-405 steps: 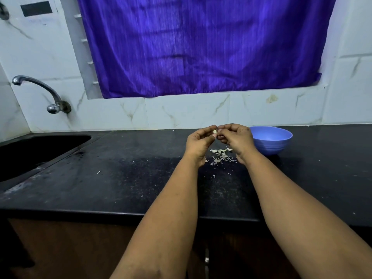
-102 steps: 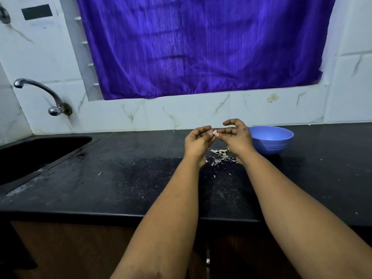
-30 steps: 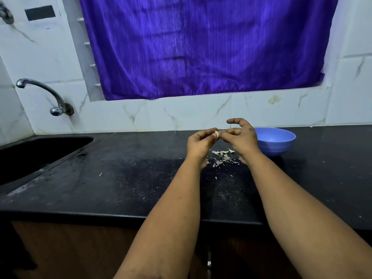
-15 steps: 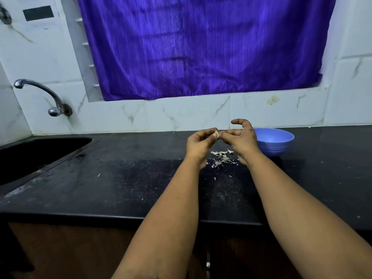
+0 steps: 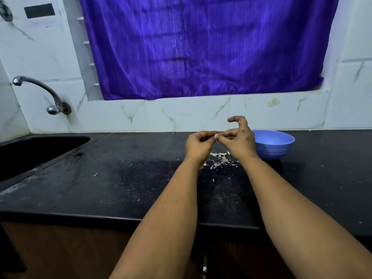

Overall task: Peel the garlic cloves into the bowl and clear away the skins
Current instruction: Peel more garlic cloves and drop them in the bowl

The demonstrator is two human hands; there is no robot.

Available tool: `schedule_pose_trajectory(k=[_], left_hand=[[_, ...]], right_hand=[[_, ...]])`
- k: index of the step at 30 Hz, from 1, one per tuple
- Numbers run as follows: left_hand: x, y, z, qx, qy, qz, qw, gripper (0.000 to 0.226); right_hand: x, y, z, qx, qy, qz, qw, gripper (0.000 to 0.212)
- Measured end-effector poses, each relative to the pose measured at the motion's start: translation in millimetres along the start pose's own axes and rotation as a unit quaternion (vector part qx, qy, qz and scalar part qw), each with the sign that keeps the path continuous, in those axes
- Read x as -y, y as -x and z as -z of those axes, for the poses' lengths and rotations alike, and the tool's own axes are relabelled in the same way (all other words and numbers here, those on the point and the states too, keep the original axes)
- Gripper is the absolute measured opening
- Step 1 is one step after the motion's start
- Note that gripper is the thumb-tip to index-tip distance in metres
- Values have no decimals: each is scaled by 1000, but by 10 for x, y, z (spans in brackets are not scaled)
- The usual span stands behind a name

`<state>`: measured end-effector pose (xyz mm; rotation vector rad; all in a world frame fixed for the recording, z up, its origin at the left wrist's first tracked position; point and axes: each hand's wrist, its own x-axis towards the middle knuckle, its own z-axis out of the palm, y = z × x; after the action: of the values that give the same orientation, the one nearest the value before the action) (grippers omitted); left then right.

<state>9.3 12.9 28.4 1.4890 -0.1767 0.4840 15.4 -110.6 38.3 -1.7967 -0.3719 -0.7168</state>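
From the head camera, the left hand (image 5: 198, 144) pinches a pale garlic clove (image 5: 215, 135) at its curled fingertips above the black counter (image 5: 120, 178), and the right hand (image 5: 238, 140) picks at it with thumb and finger, another finger hooked up clear. To peel it well I'd keep the left steady and pull the skin away in strips, letting them fall on the skins (image 5: 220, 160) directly below. The bare clove then goes right, into the blue bowl (image 5: 281, 147) just beside the right hand.

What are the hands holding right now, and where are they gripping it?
A garlic clove. The left hand pinches one end at its fingertips, and the right hand pinches the other end.
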Motion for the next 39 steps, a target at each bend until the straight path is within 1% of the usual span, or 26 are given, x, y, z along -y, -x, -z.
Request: schedule_pose_trajectory(k=[4, 8, 11, 15, 19, 21, 26, 33, 36, 39], left_hand=[[-11, 13, -3, 6, -3, -1, 1000, 11], [-32, 19, 2, 21, -29, -10, 999, 14], [-14, 13, 15, 19, -49, -9, 999, 16], [11, 3, 2, 17, -74, -18, 997, 18], [4, 16, -3, 26, -74, -26, 997, 16], [3, 15, -1, 27, -65, -24, 997, 13], [22, -3, 3, 20, -13, 1, 1000, 16], [20, 0, -15, 20, 86, 28, 996, 14], [17, -6, -12, 13, 106, 38, 994, 14], [25, -15, -6, -16, 92, 38, 995, 16]], right_hand=[[-7, -9, 17, 4, -3, -3, 1000, 51], [9, -15, 58, 21, 11, -12, 1000, 50], [26, -6, 64, 31, 13, -19, 999, 51], [21, -1, 49, 30, 30, -11, 999, 52], [8, -9, 48, 24, 39, -13, 999, 54], [-2, -11, 47, 25, 33, -27, 999, 49], [-29, -36, 0, 30, -18, -72, 997, 15], [-8, -9, -27, 52, -83, -108, 989, 13], [-10, -2, -30, 41, -85, -113, 989, 16], [-43, -14, -21, 18, -43, -113, 993, 10]])
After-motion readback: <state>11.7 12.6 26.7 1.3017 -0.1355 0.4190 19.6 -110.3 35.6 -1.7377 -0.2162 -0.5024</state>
